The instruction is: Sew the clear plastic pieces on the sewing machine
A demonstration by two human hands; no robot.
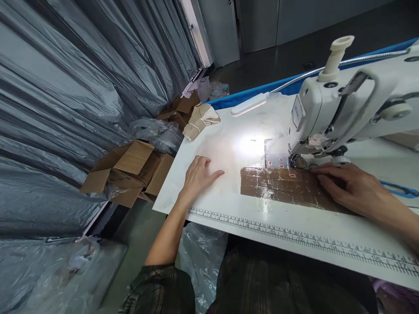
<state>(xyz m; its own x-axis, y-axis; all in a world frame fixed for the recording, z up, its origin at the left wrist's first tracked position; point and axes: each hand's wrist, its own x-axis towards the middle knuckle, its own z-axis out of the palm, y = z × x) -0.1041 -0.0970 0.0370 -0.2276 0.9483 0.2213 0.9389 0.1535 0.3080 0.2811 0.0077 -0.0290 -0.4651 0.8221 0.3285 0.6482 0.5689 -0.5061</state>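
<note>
My left hand (199, 176) rests on the white sewing table (173, 196), thumb and fingers apart and nothing in them. Beside the needle area of a white sewing machine (304, 117), my right hand (352, 185) lies over a brown, tape-covered sheet (271, 183). Its fingers stretch left toward the presser foot (293, 160), with a gap between thumb and forefinger; I see nothing held there. Small pale pieces with red marks (280, 165) lie by the foot, on and next to the metal plate.
A bundle of beige cloth strips (200, 122) sits at the table's far left corner. A lamp (250, 104) on a bendable neck shines on the table. Blue-handled scissors (399, 189) lie at right. A printed ruler (278, 231) follows the front edge. Open cardboard boxes (131, 168) stand left.
</note>
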